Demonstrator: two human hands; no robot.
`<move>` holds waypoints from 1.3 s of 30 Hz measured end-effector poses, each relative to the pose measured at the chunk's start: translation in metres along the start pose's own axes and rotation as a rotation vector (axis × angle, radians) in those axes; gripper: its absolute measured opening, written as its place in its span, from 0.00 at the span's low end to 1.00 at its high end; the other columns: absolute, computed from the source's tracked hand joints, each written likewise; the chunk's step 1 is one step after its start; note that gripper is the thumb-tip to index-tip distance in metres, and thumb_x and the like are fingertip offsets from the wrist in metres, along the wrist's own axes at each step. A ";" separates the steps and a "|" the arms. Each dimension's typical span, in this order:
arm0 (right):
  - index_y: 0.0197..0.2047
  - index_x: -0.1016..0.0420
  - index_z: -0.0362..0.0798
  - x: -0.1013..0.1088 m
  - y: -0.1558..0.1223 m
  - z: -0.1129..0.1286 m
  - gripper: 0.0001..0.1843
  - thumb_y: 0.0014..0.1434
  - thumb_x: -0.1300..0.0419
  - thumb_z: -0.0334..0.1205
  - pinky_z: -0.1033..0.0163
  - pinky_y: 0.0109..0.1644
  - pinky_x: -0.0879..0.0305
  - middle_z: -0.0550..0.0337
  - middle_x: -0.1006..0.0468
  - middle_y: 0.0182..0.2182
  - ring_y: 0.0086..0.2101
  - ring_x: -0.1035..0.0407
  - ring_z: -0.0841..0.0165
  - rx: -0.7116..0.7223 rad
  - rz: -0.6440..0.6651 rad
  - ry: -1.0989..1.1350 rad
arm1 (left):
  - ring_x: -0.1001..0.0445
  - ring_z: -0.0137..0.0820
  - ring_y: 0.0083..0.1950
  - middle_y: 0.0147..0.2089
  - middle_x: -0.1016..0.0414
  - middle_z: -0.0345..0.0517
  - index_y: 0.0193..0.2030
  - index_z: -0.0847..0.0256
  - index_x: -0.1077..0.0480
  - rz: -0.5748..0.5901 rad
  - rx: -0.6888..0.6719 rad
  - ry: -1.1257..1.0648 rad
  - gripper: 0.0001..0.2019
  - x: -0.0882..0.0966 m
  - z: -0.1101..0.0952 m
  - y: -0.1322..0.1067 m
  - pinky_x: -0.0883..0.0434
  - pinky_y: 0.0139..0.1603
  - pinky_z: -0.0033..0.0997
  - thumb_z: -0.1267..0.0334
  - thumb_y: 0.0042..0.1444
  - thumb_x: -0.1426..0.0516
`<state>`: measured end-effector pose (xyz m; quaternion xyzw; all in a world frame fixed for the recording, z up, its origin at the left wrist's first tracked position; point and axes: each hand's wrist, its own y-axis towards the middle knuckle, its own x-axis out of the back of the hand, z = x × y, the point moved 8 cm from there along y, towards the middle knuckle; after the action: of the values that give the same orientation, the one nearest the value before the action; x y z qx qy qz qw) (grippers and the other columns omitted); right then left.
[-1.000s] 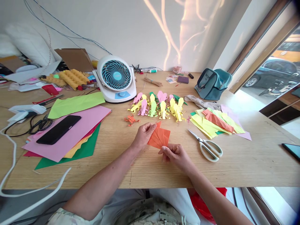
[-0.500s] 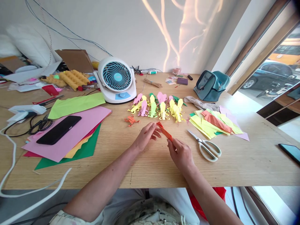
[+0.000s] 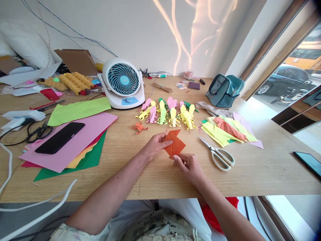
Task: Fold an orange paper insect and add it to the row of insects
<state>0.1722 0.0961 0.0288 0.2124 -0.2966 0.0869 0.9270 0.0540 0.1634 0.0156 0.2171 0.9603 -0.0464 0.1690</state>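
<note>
Between my hands, above the table, is a folded piece of orange paper [image 3: 177, 144] with creases and pointed corners, its broad face toward me. My left hand [image 3: 156, 145] pinches its left side, thumb on top. At its lower corner, my right hand [image 3: 188, 166] grips the edge between thumb and fingers. A small orange folded-paper figure [image 3: 139, 127] lies just beyond my left hand. Behind it stand several paper figures [image 3: 173, 117] in pink, yellow and green. White-handled scissors [image 3: 218, 154] rest to the right of my right hand, blades pointing away to the left.
Stacked coloured sheets [image 3: 67, 147] with a black phone [image 3: 60, 138] on them lie at left, near a white fan [image 3: 122, 83]. Yellow and orange paper pieces [image 3: 228, 130] are at right, below a teal bag [image 3: 224, 90]. Another phone [image 3: 308, 166] lies at the right edge.
The orange paper has turned from a narrow, edge-on strip to show its broad face. My left hand now pinches it, and my right hand has shifted to its lower corner.
</note>
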 end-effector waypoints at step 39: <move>0.58 0.28 0.48 0.012 -0.043 -0.003 0.18 0.69 0.50 0.32 0.51 0.53 0.34 0.49 0.22 0.51 0.47 0.29 0.60 0.285 0.210 -0.378 | 0.28 0.40 0.51 0.48 0.25 0.51 0.44 0.62 0.28 0.332 -0.396 1.413 0.07 -0.054 0.014 -0.038 0.33 0.53 0.38 0.68 0.58 0.40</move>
<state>0.1961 0.0599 0.0191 0.3215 -0.4695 0.1824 0.8018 0.0875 0.1053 0.0220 0.3028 0.7850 0.3038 -0.4470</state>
